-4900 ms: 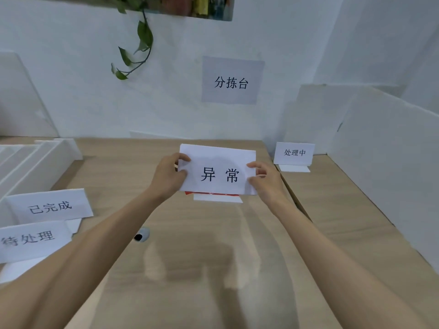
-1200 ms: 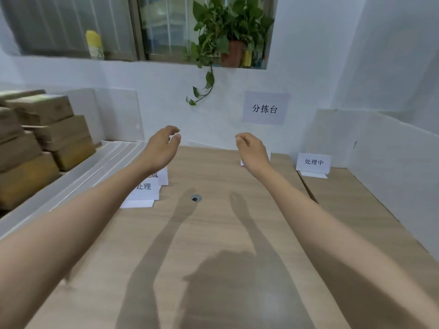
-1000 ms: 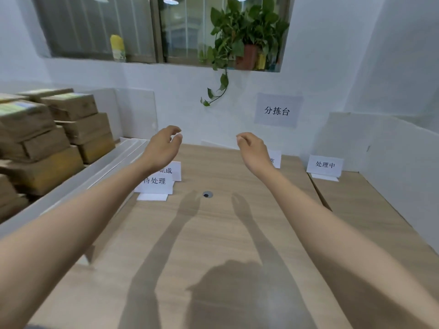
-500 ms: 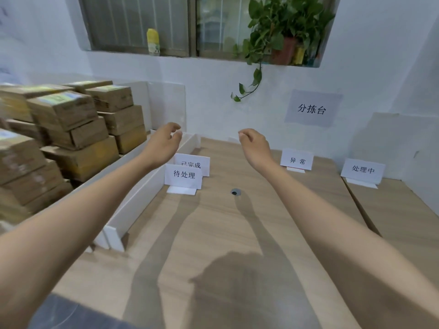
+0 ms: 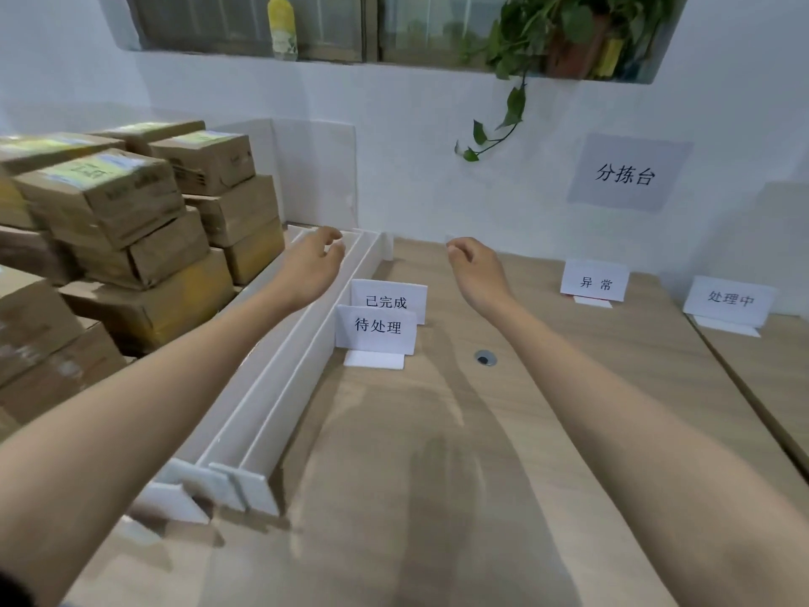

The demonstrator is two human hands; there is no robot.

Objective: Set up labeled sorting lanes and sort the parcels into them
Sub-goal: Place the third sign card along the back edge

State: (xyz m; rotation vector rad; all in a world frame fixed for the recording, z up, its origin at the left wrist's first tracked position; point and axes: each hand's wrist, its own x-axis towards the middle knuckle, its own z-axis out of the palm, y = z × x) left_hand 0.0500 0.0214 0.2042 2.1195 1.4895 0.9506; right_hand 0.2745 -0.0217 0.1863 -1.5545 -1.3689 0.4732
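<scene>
Wooden table (image 5: pixel 437 431) below a white wall. Stacked at its left: cardboard parcels (image 5: pixel 131 221). Lying beside them: white dividers (image 5: pixel 280 387). Standing farther right: four label cards (image 5: pixel 377 328). Hovering above, relaxed, grasping nothing: left hand (image 5: pixel 313 267), right hand (image 5: pixel 475 267).

Left hand (image 5: pixel 311 267), right hand (image 5: pixel 478 271) outstretched, fingers loosely curled, empty.

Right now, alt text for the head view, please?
Both hands are empty: the left hand hovers above white divider boards, the right hand above the wooden table. Four paper label cards stand on it; cardboard parcels are stacked at left.
</scene>
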